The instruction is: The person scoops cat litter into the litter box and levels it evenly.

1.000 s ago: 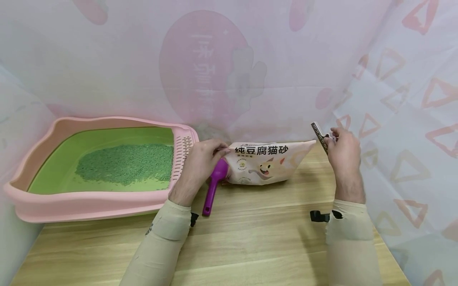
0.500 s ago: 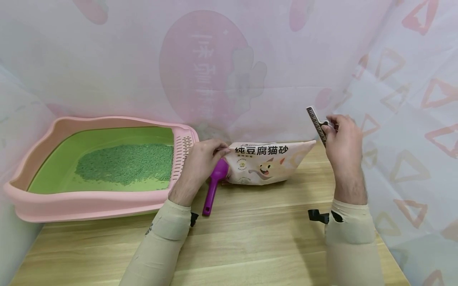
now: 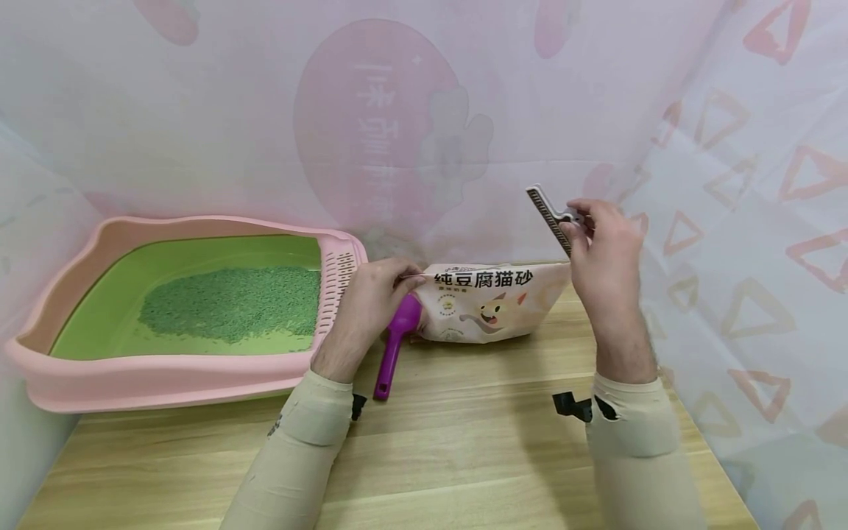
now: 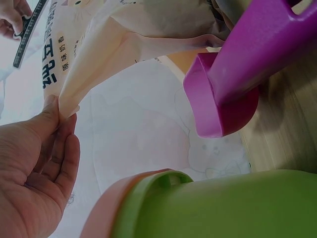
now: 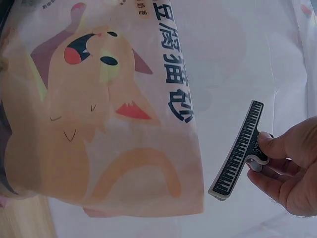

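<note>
A pale bag of tofu cat litter (image 3: 493,313), printed with a cartoon cat, stands on the wooden table. At its upper left corner my left hand (image 3: 371,302) pinches the bag's edge between thumb and fingers, as the left wrist view also shows. My right hand (image 3: 609,265) holds a long clip (image 3: 548,221) with a piano-key pattern by its handles, above the bag's upper right corner. In the right wrist view the clip (image 5: 237,151) is slanted and apart from the bag's top edge. Against the bag's left side leans a purple scoop (image 3: 392,357).
To the left sits a pink and green litter box (image 3: 172,372), partly filled with green pellets (image 3: 232,303). The wooden table (image 3: 450,456) runs in front of the bag. Printed cloth walls (image 3: 232,110) close off the back and both sides.
My right hand has risen and then moved left with the clip, from beside the bag to above its right corner. The left hand and the bag have stayed in place.
</note>
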Motion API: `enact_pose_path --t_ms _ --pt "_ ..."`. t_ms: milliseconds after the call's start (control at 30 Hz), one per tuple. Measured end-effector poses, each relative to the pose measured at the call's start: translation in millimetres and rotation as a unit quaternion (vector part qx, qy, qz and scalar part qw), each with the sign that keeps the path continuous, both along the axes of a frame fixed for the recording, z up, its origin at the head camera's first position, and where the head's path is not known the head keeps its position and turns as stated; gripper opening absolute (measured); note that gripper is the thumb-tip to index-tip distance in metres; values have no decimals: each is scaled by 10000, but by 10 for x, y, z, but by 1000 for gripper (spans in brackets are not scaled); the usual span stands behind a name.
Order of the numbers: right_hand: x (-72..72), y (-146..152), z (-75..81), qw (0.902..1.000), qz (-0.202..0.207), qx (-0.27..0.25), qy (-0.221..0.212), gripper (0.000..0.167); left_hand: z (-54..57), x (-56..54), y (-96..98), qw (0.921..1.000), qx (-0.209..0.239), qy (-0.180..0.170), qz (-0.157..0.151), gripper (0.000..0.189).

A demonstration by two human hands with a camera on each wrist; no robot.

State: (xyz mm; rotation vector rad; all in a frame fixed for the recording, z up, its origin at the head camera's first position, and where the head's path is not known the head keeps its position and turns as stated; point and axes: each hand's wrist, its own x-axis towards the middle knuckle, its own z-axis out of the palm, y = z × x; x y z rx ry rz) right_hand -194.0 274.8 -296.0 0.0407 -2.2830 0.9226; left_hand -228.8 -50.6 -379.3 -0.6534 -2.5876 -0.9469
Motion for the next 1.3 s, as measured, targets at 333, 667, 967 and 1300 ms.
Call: enact_pose_path --t_ms 333,667,967,1300 --pt "5 -287 16 9964 590 -539 -269 31 -4 4 -7 9999 43 131 -93 18" --pt "-1 -491 17 9798 1444 -1243 -611 31 -8 1 -4 9998 73 149 -145 18" --pt "3 -628 -12 9646 1946 -1697 -533 18 5 5 -2 9997 40 186 -136 18" --pt "2 -773 -80 9655 2178 -1290 -616 17 24 -1 1 9996 15 228 -174 19"
